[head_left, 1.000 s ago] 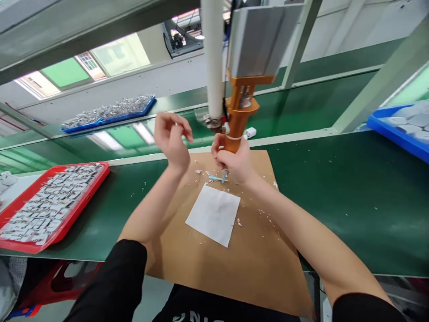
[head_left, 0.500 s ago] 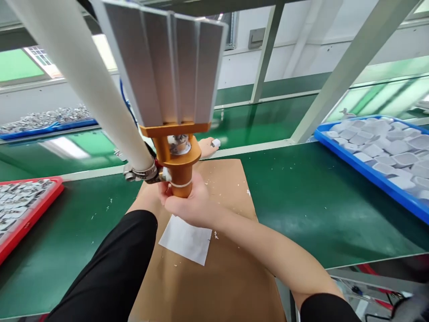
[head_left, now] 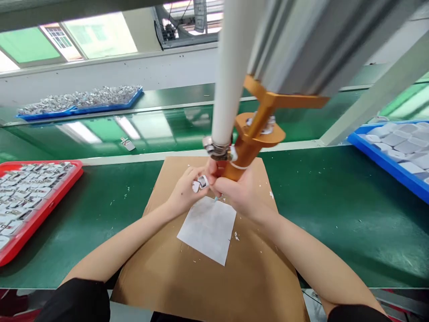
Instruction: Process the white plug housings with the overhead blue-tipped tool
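My right hand (head_left: 239, 190) wraps around the orange nozzle end of a hanging tool (head_left: 243, 154). The tool has a silver ribbed body, and a white hose (head_left: 231, 67) is clamped to its side. Close beside the nozzle, my left hand (head_left: 187, 188) pinches a small white part (head_left: 202, 181) with a metal piece on it. The tool's tip is hidden behind my right hand, so contact with the part cannot be seen. Below both hands, a white paper sheet (head_left: 208, 228) lies on a brown cardboard sheet (head_left: 214, 286).
On the left stands a red tray (head_left: 75, 172) of white parts with metal pieces. A blue tray (head_left: 385, 167) of white pieces is at right. Behind are a blue tray (head_left: 100, 106) of small metal parts and a loose white part (head_left: 128, 144). White scraps dot the cardboard.
My left hand has come back from beyond the tool to beside its nozzle, still holding a white part. The tool looks more tilted in my right hand, and the view has swung left.
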`<state>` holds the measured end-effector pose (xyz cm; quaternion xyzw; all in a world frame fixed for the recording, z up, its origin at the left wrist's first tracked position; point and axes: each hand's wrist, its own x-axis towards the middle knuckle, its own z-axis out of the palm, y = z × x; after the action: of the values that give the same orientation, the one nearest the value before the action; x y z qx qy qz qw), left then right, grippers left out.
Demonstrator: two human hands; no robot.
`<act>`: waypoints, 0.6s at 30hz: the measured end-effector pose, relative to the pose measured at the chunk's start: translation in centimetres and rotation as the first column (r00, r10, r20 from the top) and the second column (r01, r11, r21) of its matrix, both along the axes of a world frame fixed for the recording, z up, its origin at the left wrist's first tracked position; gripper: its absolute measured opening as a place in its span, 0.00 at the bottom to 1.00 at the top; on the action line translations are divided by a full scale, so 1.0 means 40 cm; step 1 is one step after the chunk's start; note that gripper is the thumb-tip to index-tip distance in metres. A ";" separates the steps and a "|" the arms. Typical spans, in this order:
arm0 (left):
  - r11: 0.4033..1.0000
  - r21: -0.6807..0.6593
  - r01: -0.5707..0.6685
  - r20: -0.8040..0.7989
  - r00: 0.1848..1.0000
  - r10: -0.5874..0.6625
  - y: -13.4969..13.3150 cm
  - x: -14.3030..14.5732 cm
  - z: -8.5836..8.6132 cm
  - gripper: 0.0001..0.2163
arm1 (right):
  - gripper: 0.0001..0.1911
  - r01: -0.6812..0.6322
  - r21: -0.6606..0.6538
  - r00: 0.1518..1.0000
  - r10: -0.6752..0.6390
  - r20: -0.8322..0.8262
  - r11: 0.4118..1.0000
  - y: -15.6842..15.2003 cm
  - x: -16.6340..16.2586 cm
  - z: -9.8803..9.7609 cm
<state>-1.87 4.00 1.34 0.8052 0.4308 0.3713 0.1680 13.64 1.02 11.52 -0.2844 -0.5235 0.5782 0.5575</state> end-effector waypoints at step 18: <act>0.969 0.126 0.213 0.094 0.970 -0.225 -0.081 0.002 -0.059 0.14 | 0.10 -0.098 0.066 0.995 0.096 0.039 0.993 -0.022 -0.014 0.031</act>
<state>-1.78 0.74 -1.03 0.8350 0.3075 0.4174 0.1843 13.07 0.13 12.76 -0.2498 -0.5659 0.5814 0.5285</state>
